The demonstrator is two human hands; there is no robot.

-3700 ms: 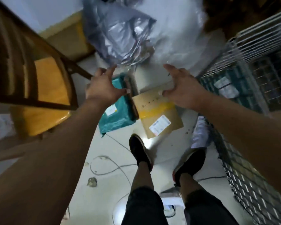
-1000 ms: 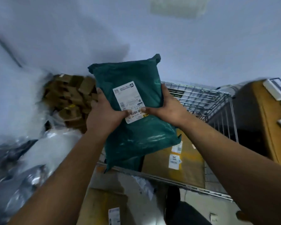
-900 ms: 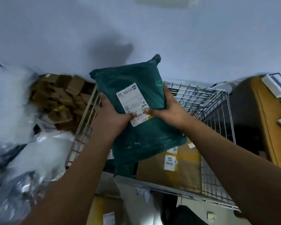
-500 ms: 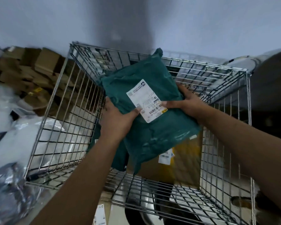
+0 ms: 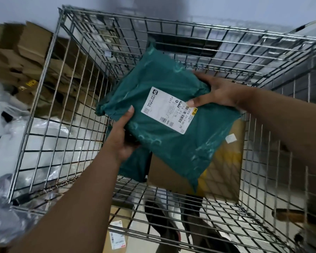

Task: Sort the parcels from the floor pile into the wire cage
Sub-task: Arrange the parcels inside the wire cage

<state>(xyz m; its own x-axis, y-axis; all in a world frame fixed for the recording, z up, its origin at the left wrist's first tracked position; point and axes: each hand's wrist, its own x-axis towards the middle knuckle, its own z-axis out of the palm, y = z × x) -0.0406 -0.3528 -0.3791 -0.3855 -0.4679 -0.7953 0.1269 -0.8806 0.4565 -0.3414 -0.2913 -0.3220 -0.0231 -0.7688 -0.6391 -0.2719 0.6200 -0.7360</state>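
A teal plastic mailer [image 5: 171, 143] with a white shipping label hangs inside the open top of the wire cage [image 5: 66, 99]. My left hand [image 5: 122, 137] grips its lower left edge, thumb on top. My right hand [image 5: 213, 92] holds its upper right edge, thumb pressing the label. Beneath it in the cage lie a brown cardboard parcel [image 5: 224, 172] with yellow tape and another teal mailer [image 5: 135, 168], mostly hidden.
Flattened cardboard boxes [image 5: 16, 57] are stacked left of the cage. Grey and clear plastic bags [image 5: 5, 179] lie at the lower left. A labelled cardboard parcel [image 5: 117, 232] and my shoes [image 5: 164, 227] show through the cage's near wall.
I have lifted the teal mailer from the floor pile and brought it over the cage. In the last half second it has sunk lower into the cage and tilted flatter.
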